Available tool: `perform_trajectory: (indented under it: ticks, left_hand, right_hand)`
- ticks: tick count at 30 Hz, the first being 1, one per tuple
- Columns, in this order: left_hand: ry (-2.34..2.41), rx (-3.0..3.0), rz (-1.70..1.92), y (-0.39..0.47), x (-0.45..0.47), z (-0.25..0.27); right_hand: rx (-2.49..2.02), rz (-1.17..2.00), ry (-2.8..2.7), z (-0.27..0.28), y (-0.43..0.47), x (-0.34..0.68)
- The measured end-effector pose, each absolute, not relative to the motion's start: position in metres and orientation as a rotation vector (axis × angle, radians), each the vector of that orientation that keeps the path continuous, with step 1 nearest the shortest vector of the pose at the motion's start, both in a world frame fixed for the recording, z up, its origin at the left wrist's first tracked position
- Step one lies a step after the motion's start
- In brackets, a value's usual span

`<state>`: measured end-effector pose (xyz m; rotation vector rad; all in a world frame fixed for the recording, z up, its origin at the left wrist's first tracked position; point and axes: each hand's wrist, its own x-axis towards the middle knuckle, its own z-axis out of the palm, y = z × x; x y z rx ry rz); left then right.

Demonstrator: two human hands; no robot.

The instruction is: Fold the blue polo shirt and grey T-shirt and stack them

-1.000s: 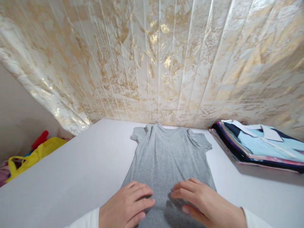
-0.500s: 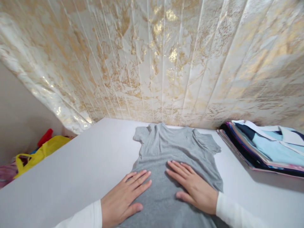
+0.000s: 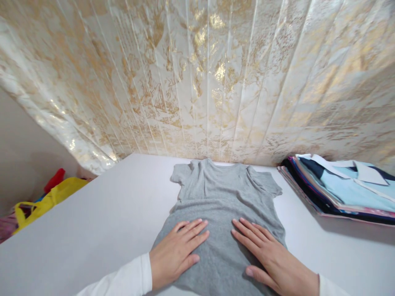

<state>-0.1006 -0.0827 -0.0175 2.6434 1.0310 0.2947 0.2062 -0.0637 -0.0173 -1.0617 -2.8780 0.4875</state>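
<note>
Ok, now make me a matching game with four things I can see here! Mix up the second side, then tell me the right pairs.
1. Gray shirt
2. Folded stack of clothes
3. Yellow cloth
4. Left hand

A. Past the left edge of the table
B. Palm down, fingers stretched out
C. Light blue and white on top
D. Laid out, with both short sleeves showing

Right pairs: 1-D, 2-C, 3-A, 4-B
</note>
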Motion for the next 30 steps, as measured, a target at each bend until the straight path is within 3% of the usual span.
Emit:
perform_trajectory:
  ticks: [7, 14, 21, 30]
  left_hand:
    - [1.023, 2.435, 0.710, -0.095, -0.112, -0.008]
    - [1.023, 2.577, 0.608, -0.121, -0.114, -0.016]
    - [1.050, 2.452, 0.806, -0.106, -0.110, -0.021]
    - [0.966, 2.510, 0.664, -0.109, -0.113, -0.022]
  right_hand:
    - [-1.009, 0.476, -2.770, 0.009, -0.048, 0.150]
    - [-1.134, 0.137, -2.675, -0.009, 0.009, 0.089]
    - [-1.134, 0.091, -2.628, -0.007, 0.026, 0.080]
    - [-1.148, 0.112, -2.560, -0.024, 0.034, 0.082]
